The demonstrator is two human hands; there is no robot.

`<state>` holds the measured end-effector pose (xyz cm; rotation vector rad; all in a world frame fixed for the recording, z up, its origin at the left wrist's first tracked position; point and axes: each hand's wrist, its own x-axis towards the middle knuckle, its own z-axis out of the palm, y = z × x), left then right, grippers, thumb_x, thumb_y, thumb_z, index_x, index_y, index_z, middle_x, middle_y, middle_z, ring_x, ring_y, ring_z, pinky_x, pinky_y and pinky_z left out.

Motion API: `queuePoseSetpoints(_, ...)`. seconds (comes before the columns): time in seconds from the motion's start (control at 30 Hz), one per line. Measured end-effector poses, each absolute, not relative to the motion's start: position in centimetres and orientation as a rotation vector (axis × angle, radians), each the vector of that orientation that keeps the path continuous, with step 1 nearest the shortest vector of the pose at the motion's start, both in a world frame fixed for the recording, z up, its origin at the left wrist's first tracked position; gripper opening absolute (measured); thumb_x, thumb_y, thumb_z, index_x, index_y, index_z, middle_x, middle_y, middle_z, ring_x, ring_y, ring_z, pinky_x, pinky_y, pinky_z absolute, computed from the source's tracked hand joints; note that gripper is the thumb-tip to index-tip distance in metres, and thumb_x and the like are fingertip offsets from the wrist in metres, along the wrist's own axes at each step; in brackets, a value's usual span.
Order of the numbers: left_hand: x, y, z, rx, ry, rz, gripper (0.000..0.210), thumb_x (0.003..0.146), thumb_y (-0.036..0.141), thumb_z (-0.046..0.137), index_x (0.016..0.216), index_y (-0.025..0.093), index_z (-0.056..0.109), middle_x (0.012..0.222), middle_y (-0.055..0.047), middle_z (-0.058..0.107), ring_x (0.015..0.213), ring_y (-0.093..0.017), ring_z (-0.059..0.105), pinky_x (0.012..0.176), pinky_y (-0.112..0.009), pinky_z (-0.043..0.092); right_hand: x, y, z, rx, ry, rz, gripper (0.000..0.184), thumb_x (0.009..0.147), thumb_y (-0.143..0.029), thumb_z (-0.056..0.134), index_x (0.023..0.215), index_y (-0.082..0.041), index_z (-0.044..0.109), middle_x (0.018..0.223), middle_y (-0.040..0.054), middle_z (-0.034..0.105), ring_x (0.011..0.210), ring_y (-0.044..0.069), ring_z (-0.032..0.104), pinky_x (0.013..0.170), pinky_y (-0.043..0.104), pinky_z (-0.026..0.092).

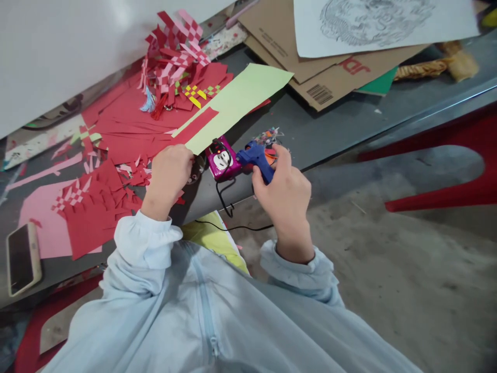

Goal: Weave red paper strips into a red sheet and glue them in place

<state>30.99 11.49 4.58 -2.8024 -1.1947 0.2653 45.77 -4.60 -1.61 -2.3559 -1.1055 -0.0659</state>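
Observation:
My right hand (283, 184) is wrapped round the handle of a blue glue gun (253, 154), over the table's near edge. The gun's front end points left, beside a shiny magenta box (224, 159) with a white face-like picture and a black cord on it. My left hand (170, 173) is closed, its back towards me, at the lower end of a pale green paper sheet (240, 101). Its fingertips are hidden, and I cannot make out what they hold. A dark round thing (196, 169) shows just right of them.
Red paper sheets (128, 124) and woven red-and-pink paper strips (178, 65) cover the table's left. A phone (23, 259) lies near the left edge. Cardboard (322, 90) and a line drawing (373, 23) lie at the back right. A red chair (446, 194) stands right.

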Motion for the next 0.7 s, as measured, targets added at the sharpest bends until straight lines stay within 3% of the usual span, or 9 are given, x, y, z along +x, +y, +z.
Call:
queuePoseSetpoints(0.3,30.8,11.7,4.2,-2.804,-1.093,0.220,0.028,0.091,0.015,0.044,0.093,0.018,0.073,0.101,-0.012,0.074,0.100,-0.031,0.068,0.066,-0.036,0.041,45.6,-4.4,-1.8,-2.319,-1.122,-0.065,0.052,0.092,-0.036,0.048,0.139,-0.012,0.049,0.105,0.0158,0.073,0.093,0.031,0.067,0.080,0.043,0.054)
queuePoseSetpoints(0.53,30.4,12.1,4.3,-2.804,-1.178,0.203,0.024,0.090,0.019,0.049,0.106,0.018,0.067,0.109,-0.013,0.070,0.102,-0.031,0.067,0.065,-0.035,0.042,45.6,-4.2,-1.9,-2.285,-1.136,-0.088,0.049,0.093,-0.034,0.049,0.137,-0.012,0.051,0.112,0.0177,0.072,0.099,0.032,0.063,0.087,0.045,0.053)
queuePoseSetpoints(0.7,29.9,12.3,4.7,-2.798,-1.245,0.163,0.023,0.090,0.020,0.049,0.103,0.018,0.067,0.106,-0.013,0.069,0.102,-0.031,0.066,0.070,-0.036,0.044,45.6,-4.0,-2.1,-2.291,-1.146,-0.068,0.049,0.094,-0.034,0.048,0.137,-0.010,0.051,0.112,0.0183,0.072,0.099,0.032,0.061,0.089,0.045,0.052)
